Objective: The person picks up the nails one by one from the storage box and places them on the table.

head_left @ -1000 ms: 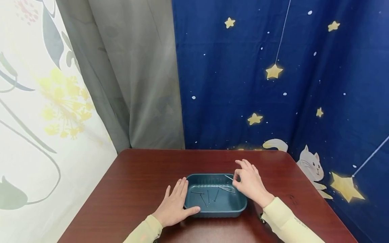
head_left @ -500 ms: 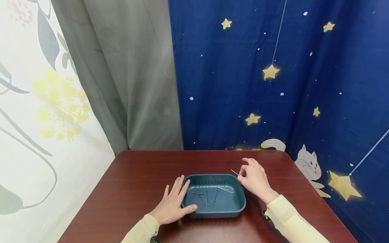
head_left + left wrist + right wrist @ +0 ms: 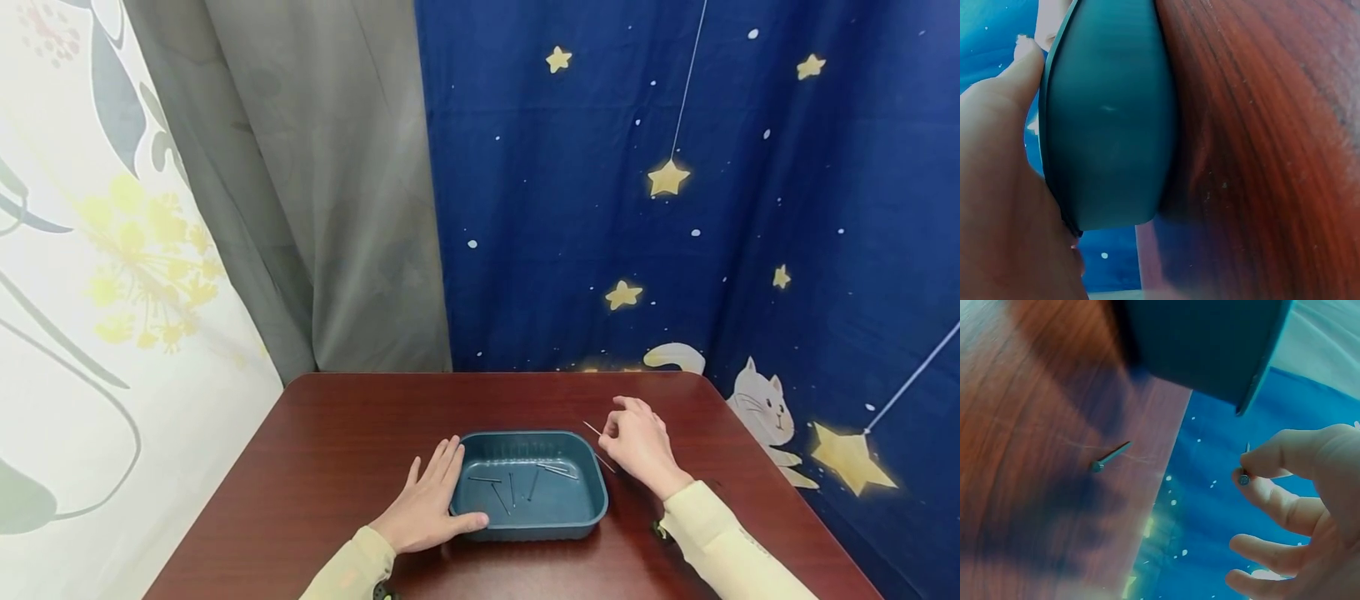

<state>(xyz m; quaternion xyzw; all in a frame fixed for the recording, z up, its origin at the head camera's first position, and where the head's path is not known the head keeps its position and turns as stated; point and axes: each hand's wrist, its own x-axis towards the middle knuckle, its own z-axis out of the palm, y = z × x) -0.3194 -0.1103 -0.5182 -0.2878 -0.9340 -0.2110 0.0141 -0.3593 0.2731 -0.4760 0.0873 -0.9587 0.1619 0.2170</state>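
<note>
My right hand (image 3: 637,442) is just outside the right end of a teal plastic tray (image 3: 558,504). Thumb and index finger pinch a thin metal nail (image 3: 1244,479), whose round head shows in the right wrist view; the other fingers are spread. Another nail (image 3: 1110,456) lies on the tabletop beside the tray, below that hand. Several more nails (image 3: 512,490) are scattered on the tray's floor. My left hand (image 3: 426,508) rests against the tray's left end with its fingers extended and the thumb over the near rim.
The tray stands on a dark red wooden table (image 3: 360,425). Behind the table hang a grey curtain (image 3: 375,208) and a blue curtain (image 3: 555,192) with stars; a white floral curtain (image 3: 112,333) is on the left.
My right hand has carried the pinched nail from the tray's back right corner out past its right side. The nail on the table now shows. My left hand stays at the tray.
</note>
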